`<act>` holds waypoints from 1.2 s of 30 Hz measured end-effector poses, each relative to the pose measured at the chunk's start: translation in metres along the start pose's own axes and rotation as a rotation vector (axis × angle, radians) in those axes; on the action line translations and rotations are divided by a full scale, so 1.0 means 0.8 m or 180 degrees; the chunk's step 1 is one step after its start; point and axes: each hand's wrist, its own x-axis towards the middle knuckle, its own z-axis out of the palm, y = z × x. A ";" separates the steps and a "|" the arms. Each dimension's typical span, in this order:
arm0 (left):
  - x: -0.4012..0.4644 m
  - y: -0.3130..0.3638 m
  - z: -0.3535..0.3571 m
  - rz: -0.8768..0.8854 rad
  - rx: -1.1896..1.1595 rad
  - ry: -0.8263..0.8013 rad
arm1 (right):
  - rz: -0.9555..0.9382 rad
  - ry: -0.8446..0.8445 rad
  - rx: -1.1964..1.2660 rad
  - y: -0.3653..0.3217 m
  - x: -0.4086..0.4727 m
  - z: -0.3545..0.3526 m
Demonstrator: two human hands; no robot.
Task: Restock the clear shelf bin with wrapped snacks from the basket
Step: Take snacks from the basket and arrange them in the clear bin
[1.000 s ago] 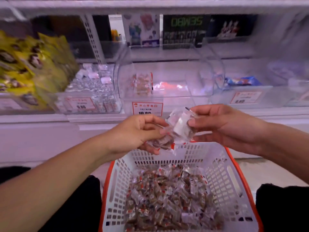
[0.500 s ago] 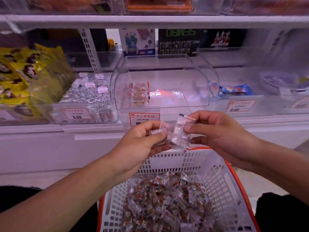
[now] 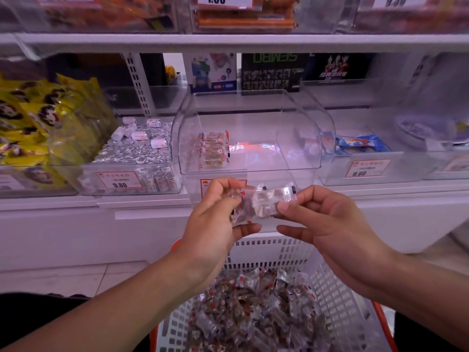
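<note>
1. A bin of yellow snack bags (image 3: 33, 123) fills the far left of the middle shelf.
2. Just right of it, a clear bin of small silver-wrapped rolls (image 3: 137, 148) carries a red-bordered price tag (image 3: 119, 180) reading 9.80.
3. On the right, another clear bin holds a blue packet (image 3: 361, 143) behind its own 9.80 tag (image 3: 368, 168).
4. Toy boxes (image 3: 269, 72) stand at the back, behind the bins.
5. The upper shelf (image 3: 228, 40) bears bins of orange-wrapped goods (image 3: 243, 20).
6. A perforated white shelf upright (image 3: 137, 82) rises at the left.
</note>
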 end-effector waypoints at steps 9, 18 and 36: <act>0.001 -0.011 0.005 0.0464 0.0579 -0.0040 | -0.0133 0.0157 -0.0240 0.014 -0.010 0.019; -0.002 -0.013 0.006 0.0911 0.0933 -0.0391 | -0.0068 -0.0767 -0.0950 0.020 -0.009 0.025; 0.011 0.012 0.010 0.0201 0.1117 -0.0240 | -0.1653 -0.0677 -0.2326 -0.026 0.016 0.012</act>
